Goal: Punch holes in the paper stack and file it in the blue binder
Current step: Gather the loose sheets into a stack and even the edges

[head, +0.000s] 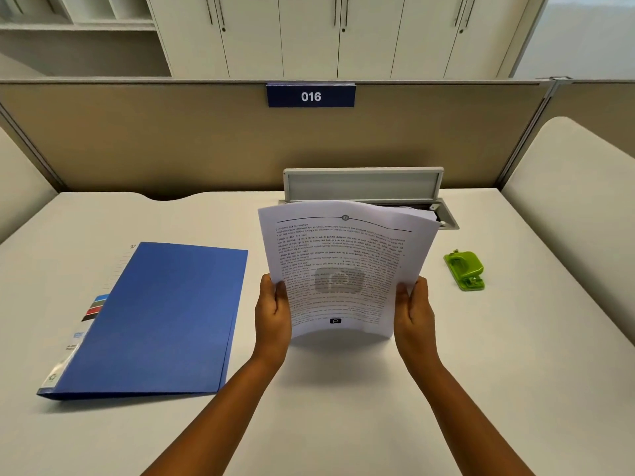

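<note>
I hold a stack of printed white paper [343, 262] upright over the middle of the desk, its lower edge resting on or just above the surface, text upside down to me. My left hand [273, 310] grips its left edge and my right hand [414, 310] grips its right edge. The sheets bow slightly and fan apart at the top right. The blue binder [165, 317] lies closed and flat to the left, spine at its left side. A small green hole punch [465, 269] sits on the desk to the right of the paper.
The white desk [343, 389] is bounded by a beige partition with a "016" sign [311, 96]. An open grey cable hatch [364, 183] stands behind the paper. Padded side panels flank both sides; cabinets are beyond.
</note>
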{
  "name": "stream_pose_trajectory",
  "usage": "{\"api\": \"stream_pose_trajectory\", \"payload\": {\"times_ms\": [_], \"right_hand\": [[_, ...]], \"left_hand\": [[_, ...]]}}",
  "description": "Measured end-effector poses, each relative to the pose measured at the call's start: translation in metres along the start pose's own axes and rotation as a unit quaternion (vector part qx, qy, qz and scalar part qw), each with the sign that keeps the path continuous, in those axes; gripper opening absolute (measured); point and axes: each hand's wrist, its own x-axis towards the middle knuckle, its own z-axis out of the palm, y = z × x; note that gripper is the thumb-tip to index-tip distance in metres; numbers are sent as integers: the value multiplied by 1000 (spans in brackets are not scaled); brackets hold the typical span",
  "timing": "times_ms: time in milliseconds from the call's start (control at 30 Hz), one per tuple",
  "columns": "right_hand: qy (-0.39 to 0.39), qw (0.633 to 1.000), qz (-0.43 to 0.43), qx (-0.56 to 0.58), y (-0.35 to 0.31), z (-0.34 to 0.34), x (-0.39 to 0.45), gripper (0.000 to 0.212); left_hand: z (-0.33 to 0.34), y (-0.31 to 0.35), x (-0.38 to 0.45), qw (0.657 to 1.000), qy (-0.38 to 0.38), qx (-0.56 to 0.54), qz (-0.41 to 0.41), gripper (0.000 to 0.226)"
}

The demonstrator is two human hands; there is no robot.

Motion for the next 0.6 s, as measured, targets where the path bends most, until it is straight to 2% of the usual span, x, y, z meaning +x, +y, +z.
{"api": "stream_pose_trajectory", "payload": {"times_ms": [167, 367, 533, 600], "right_hand": [[27, 1000, -14, 1, -4, 1, -1, 14], [21, 1000, -7, -9, 1, 1, 0, 17], [15, 1000, -3, -9, 1, 0, -1, 27], [9, 1000, 0, -9, 3, 0, -2, 27]], "left_hand": [[1, 7, 1, 1000, 18, 4, 23, 27], [3, -2, 2, 1000, 12, 15, 13, 15], [2, -4, 0, 1000, 17, 12, 13, 24], [2, -7, 0, 1000, 13, 15, 8, 17]]}}
